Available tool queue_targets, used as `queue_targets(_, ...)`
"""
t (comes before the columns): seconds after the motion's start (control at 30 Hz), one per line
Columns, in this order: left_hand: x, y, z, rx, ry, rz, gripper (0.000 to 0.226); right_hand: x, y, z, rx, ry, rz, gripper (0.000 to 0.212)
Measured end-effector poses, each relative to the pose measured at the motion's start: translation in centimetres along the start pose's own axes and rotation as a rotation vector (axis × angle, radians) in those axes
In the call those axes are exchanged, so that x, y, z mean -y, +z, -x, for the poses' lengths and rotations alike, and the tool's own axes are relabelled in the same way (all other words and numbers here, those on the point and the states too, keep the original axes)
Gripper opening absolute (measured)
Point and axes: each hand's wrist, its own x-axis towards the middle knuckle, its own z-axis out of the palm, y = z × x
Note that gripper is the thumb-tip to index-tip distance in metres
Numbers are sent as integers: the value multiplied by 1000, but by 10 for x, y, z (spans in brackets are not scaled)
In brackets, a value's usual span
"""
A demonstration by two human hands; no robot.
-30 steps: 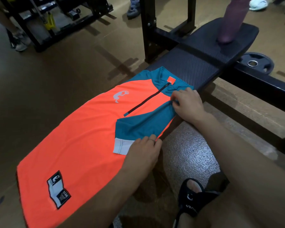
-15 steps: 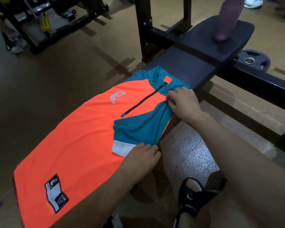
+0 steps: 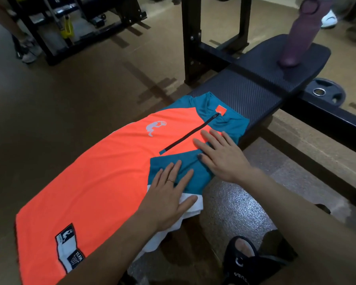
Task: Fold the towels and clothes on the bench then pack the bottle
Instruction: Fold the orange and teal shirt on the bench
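An orange shirt (image 3: 95, 177) with teal shoulders and a black zip lies spread along the black bench (image 3: 255, 89). Its near teal sleeve (image 3: 195, 177), with a white cuff, is folded in over the chest. My left hand (image 3: 169, 194) lies flat with spread fingers on the sleeve and cuff. My right hand (image 3: 222, 155) presses flat on the sleeve's upper part and the orange chest, just below the zip. A maroon bottle (image 3: 300, 31) stands at the bench's far end, apart from both hands.
A black rack upright (image 3: 190, 38) stands behind the bench. A weight plate (image 3: 325, 93) lies on the floor at the right beside a black bar. My sandalled foot (image 3: 240, 262) is below the bench edge. Gym equipment and other people's shoes are at the far left.
Both hands have let go of the sleeve's edge and now lie flat with straight fingers on the folded sleeve. The sleeve lies further in over the chest.
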Motion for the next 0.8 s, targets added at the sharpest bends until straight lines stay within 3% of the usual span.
queue_targets(0.13, 31, -26, -24, -93, -112, 30, 72, 1, -15, -34, -214, 138, -221, 51)
queue_targets(0.2, 56, -34, -43, -81, -190, 33, 76, 2, -22, -67, -230, 195, -303, 47)
queue_targets(0.37, 104, -39, -84, 24, -256, 16, 92, -4, -36, -179, -20, 313, -226, 47)
queue_targets(0.57, 151, -59, -126, -114, -306, 109, 90, -16, -28, -255, 325, 374, -30, 50)
queue_targets(0.7, 169, -65, -150, -111, -347, 228, 70, -10, -14, -278, 403, 336, 4, 47)
queue_targets(0.8, 178, -69, -161, -125, -335, 290, 72, 5, -5, -286, 317, 294, -262, 33)
